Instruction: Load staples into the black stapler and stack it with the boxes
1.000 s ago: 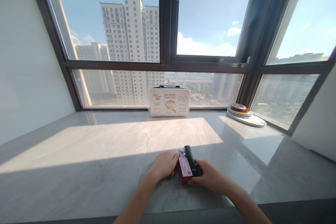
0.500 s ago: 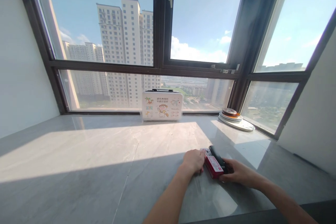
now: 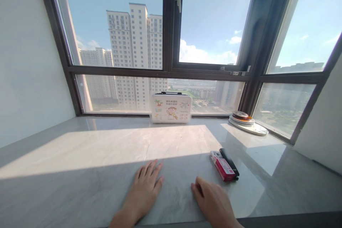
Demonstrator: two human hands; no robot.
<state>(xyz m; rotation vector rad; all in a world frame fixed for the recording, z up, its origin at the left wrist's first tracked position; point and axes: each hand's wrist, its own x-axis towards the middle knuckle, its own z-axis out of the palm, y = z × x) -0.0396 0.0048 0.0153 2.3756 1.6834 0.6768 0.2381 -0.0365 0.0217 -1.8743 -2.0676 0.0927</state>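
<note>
My left hand (image 3: 144,188) lies over the grey marble sill (image 3: 80,192), fingers stretched out and a little spread, holding nothing. To its right, my right hand (image 3: 212,199) is loosely closed with the fingers curled under; nothing shows in it. A red and white small box (image 3: 223,167) rests on the sill beyond my right hand, apart from it. Along the box's right side lies a long black object (image 3: 229,162) that looks like a stapler, partly hidden by the box. Neither hand touches these two things.
A white case with cartoon prints (image 3: 171,109) and a black handle stands upright against the window. Several stacked plates or lids (image 3: 247,123) sit in the back right corner. Dark window frames (image 3: 168,74) border the sill, and its front edge shows at the bottom right.
Both hands have let go of the box and the black object and drawn back to the left and nearer. My left hand has opened flat. The view has shifted slightly left.
</note>
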